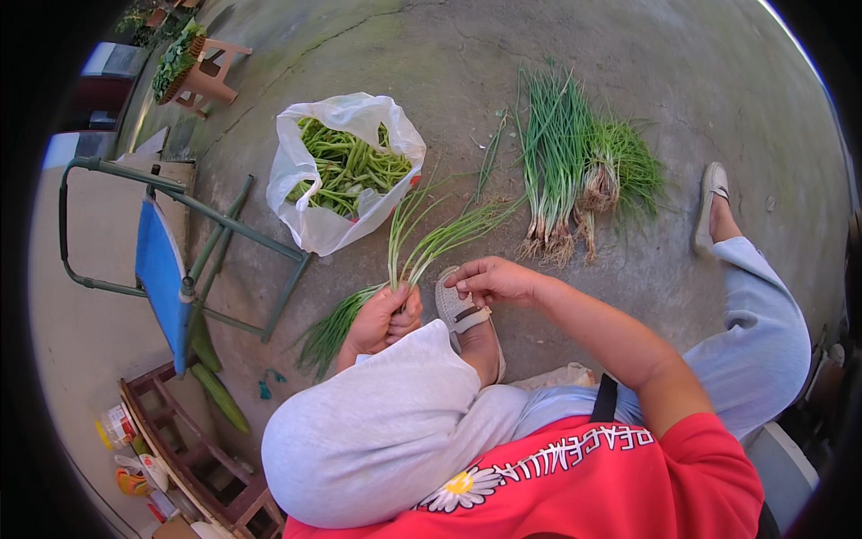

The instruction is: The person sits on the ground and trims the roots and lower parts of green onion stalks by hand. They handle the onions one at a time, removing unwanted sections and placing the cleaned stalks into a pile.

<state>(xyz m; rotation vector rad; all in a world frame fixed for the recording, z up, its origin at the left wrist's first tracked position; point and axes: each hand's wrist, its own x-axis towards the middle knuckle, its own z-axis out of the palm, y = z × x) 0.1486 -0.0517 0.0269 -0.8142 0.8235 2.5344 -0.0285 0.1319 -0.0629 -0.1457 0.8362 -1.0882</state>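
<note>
My left hand (389, 315) is closed around a bunch of thin spring onions (421, 252), whose pale stems rise from the fist and fan out up and to the right. Darker green leaves (335, 328) spread below and left of that fist; the hand hides whether they belong to the same bunch. My right hand (495, 280) hovers over my shoe (458, 303), fingers loosely bent, with nothing visible in them. Beyond it, larger bundles of spring onions (555, 151) lie on the concrete, their roots towards me. One shorter bundle (601, 185) has its roots turned away.
A white plastic bag (303, 226) of green bean pods (357, 165) stands ahead. To the left are a folding chair (158, 256) with blue fabric, long green gourds (219, 397) and a wooden rack (202, 438). A plastic stool (212, 81) bears a basket of leafy greens (176, 64).
</note>
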